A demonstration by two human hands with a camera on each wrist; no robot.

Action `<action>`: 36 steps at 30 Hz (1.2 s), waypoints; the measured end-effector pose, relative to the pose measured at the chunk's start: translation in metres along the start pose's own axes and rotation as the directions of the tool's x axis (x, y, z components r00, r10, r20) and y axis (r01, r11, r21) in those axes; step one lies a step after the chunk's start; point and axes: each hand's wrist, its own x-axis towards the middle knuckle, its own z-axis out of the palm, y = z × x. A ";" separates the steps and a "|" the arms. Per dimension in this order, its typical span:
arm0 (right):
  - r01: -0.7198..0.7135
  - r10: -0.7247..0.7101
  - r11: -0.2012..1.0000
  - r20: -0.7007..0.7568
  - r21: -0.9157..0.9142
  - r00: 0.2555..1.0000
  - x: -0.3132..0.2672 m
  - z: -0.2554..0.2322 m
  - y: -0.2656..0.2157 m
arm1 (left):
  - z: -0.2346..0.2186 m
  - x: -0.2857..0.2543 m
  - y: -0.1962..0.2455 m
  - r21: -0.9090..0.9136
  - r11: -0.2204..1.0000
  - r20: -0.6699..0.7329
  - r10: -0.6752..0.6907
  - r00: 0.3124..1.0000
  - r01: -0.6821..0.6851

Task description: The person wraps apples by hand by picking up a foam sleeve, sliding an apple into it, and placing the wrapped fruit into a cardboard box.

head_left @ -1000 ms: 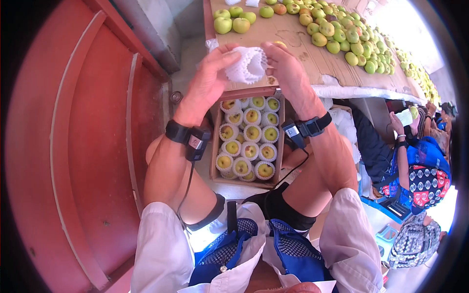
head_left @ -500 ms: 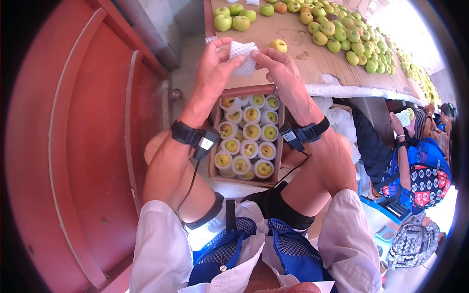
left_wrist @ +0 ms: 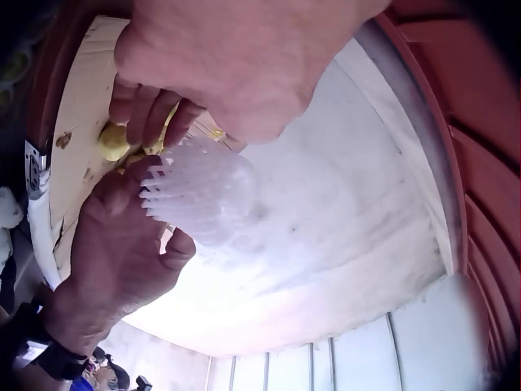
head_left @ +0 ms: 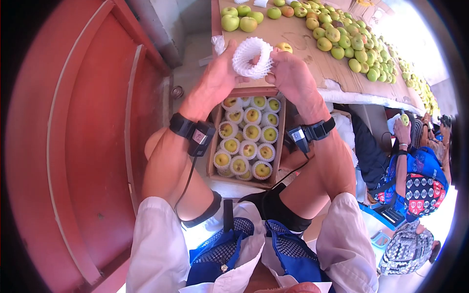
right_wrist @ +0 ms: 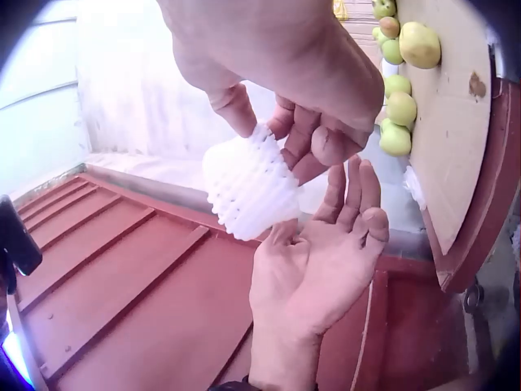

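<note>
A white foam net sleeve [head_left: 251, 57] is held up between both hands over the front edge of the cardboard-covered table, its round mouth spread open in the head view. The left hand [head_left: 218, 73] holds the sleeve's left side; in the right wrist view its thumb meets the sleeve's lower edge and its other fingers stand away. On the opposite side, the right hand [head_left: 294, 77] pinches the sleeve, thumb against the netting [right_wrist: 248, 179]. Just beyond the right hand a yellow apple [head_left: 284, 47] lies on the table. Below the hands sits a box [head_left: 211, 163] of apples [head_left: 251, 115] in foam nets.
Loose green apples [head_left: 239, 20] lie at the table's back left, with a big heap [head_left: 349, 46] to the right. A red panel [head_left: 97, 146] rises on the left. To the right, a person in a blue patterned garment [head_left: 422, 180] handles another apple.
The foam sleeve was flattened between the fingers half a second ago; now its mouth is spread round and faces the head camera. The hands have shifted slightly, and the head view has moved a little.
</note>
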 end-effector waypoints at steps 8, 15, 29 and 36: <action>-0.033 0.032 0.969 -0.006 -0.246 0.999 0.003 -0.009 -0.002 | -0.002 -0.002 0.011 -0.098 0.981 0.041 -0.166 0.985 0.169; 0.001 -0.028 0.978 -0.131 -0.207 0.991 0.008 -0.012 0.006 | -0.006 0.001 0.007 -0.123 0.969 0.079 -0.205 0.976 0.214; -0.171 0.159 0.980 -0.111 -0.100 0.981 -0.013 -0.021 0.016 | -0.021 -0.006 -0.011 -0.073 0.928 0.119 -0.356 0.927 0.366; -0.145 0.131 0.983 -0.124 -0.115 0.984 -0.002 -0.042 0.013 | 0.004 0.002 -0.013 -0.144 0.949 0.146 -0.260 0.954 0.281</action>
